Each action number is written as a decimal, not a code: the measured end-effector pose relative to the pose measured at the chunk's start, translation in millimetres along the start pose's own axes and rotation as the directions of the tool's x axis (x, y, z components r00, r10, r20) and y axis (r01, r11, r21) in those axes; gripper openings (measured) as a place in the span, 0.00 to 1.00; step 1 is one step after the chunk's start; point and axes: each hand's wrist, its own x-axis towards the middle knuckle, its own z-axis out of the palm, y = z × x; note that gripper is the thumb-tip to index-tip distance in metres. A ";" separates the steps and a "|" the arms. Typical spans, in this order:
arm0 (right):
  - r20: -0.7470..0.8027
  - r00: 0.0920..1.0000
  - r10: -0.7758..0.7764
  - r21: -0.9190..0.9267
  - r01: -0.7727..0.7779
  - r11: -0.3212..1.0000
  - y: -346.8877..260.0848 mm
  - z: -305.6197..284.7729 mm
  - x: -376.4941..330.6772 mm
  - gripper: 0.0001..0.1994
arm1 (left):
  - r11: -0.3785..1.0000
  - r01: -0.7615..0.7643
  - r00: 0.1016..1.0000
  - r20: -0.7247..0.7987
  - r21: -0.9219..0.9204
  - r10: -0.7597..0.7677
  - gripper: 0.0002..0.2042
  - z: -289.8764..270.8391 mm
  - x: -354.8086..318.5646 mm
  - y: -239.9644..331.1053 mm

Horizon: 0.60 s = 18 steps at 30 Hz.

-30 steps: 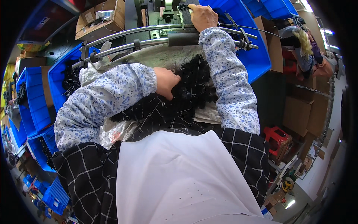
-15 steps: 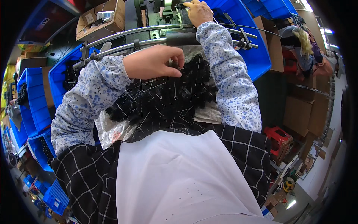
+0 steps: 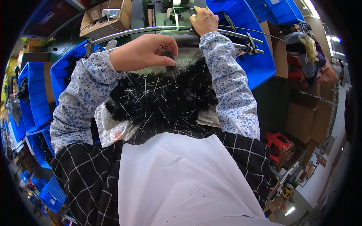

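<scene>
My left hand [image 3: 145, 52] is above the near pile, its thumb and fingers pinched on a small black bristle brush [image 3: 169, 58]. Beneath it lies a heap of black wire brushes [image 3: 162, 94] with thin metal stems and looped ends, on pale sheeting [image 3: 113, 124] across my lap. My right hand [image 3: 204, 21] is farther off, at the dark metal machine [image 3: 162, 19]. Its fingers are closed at the end of a thin wire [image 3: 184, 7] that reaches from the machine; the grip itself is partly hidden.
Curved metal rails [image 3: 139, 30] run between me and the machine. Blue bins stand at the right [image 3: 256, 56] and left [image 3: 56, 75]. A cardboard box [image 3: 105, 19] with a white device is at the far left. A red stool [image 3: 278, 146] is at my right; another person [image 3: 313, 56] is beyond.
My left hand has moved a little left, drawing the black brush away from the heap. The black bristles by my right fingers no longer show; a thin wire shows there now.
</scene>
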 end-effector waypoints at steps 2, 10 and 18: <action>0.024 1.000 0.014 0.010 -0.014 1.000 -11.6 1.3 1.4 0.18 | 1.000 0.015 1.000 0.015 0.019 -0.015 0.11 -2.0 2.4 4.8; 0.034 0.999 -0.005 -0.052 0.007 0.999 -26.6 -6.4 2.9 0.17 | 0.993 0.037 0.999 -0.016 0.108 -0.036 0.12 -5.0 2.9 4.4; 0.082 0.996 -0.024 -0.112 0.033 0.993 38.3 0.9 6.2 0.17 | 0.987 0.157 0.986 -0.060 0.044 -0.155 0.12 -10.3 -9.6 -4.0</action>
